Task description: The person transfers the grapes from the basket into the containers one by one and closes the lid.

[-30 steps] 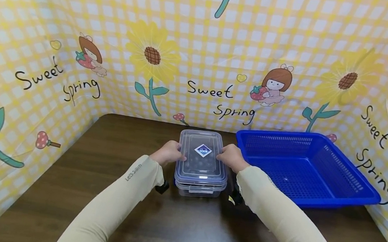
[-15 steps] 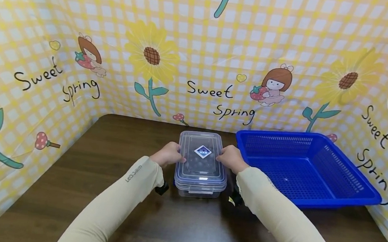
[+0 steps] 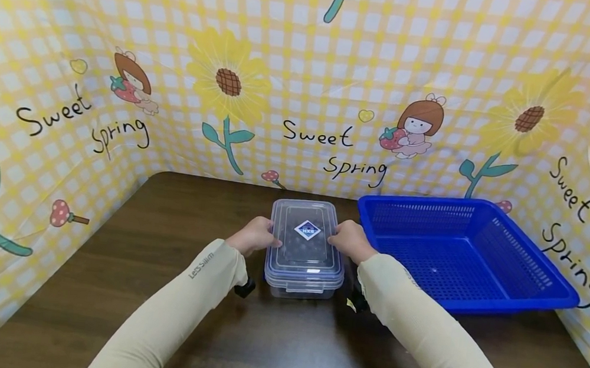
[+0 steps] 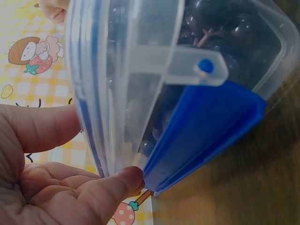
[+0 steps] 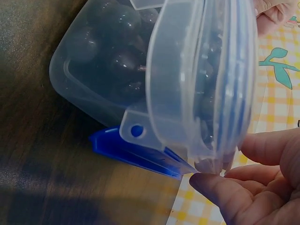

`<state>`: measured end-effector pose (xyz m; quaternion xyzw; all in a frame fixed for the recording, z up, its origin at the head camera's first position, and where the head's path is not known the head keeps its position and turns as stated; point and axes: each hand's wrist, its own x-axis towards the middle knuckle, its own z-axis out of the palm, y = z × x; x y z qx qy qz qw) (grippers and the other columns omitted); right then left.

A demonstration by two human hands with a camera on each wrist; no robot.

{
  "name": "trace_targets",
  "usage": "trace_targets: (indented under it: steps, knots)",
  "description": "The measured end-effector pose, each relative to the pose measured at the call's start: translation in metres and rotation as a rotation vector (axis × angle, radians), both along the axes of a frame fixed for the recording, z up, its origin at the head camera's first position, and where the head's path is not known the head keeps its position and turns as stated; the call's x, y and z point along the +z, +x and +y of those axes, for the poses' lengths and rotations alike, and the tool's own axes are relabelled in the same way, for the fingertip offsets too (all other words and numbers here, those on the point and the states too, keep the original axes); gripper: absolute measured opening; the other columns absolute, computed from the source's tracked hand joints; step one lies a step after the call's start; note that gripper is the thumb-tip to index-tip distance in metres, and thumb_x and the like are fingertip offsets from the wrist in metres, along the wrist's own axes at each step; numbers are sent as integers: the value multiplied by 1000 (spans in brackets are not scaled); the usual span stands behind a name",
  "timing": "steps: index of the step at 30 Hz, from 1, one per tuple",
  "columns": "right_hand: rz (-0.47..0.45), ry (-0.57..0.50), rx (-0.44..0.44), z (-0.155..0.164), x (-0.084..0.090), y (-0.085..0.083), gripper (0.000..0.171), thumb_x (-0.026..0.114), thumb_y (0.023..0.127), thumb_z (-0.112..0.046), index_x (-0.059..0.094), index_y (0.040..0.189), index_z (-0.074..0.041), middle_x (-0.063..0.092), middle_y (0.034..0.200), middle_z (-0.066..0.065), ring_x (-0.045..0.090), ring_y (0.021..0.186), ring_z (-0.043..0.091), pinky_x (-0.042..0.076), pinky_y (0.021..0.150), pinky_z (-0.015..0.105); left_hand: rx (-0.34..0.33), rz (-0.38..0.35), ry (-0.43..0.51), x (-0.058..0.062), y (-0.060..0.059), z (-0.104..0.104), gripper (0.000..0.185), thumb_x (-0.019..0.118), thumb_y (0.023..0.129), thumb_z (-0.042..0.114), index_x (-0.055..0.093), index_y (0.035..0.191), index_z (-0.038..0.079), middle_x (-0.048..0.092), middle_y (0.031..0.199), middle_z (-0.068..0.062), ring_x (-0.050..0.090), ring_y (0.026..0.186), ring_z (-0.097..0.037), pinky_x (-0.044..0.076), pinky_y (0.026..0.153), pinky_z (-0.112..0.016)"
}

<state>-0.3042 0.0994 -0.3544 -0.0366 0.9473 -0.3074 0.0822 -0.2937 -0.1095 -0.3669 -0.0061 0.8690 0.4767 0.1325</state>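
Observation:
A clear plastic food container sits on the table with its lid on top. Blue seals line the rim, and a white-and-blue diamond sticker marks the lid. My left hand pinches the lid's left edge, thumb above and a fingertip under the rim. On the opposite edge, my right hand pinches in the same way. In the wrist views, the blue left clip and blue right clip hang swung down from the rim. Dark round fruits with reddish stems show through the wall.
A blue perforated plastic basket stands to the right, close to my right hand and forearm. Behind the brown wooden table, a yellow checked cloth hangs as a backdrop on the back and both sides.
Both hands keep their hold on the lid's edges, and the container stays in place. Only the head view has shifted slightly.

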Motion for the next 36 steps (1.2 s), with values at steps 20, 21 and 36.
trace_targets:
  steps: [20,21,36]
  knots:
    - [-22,64,24,-2,1,3,46,60,93,-8,34,55,-10,28,52,-1,29,44,11,27,43,22,-1,-24,-9,2,4,-1,22,62,89,-4,61,111,-9,68,98,-17,61,81,-18,52,85,-36]
    - [-22,68,23,-2,1,3,46,60,93,-8,34,55,-10,28,51,-1,30,44,11,27,43,22,-2,-22,-7,2,4,-1,23,62,89,-4,62,111,-9,68,98,-17,62,81,-18,52,84,-36]
    - [-8,73,37,-1,-3,7,47,63,91,-8,35,54,-11,29,50,-2,31,44,11,27,43,21,-29,-2,-38,-5,6,-1,25,62,88,-5,62,113,-9,68,100,-18,63,83,-20,53,82,-34]
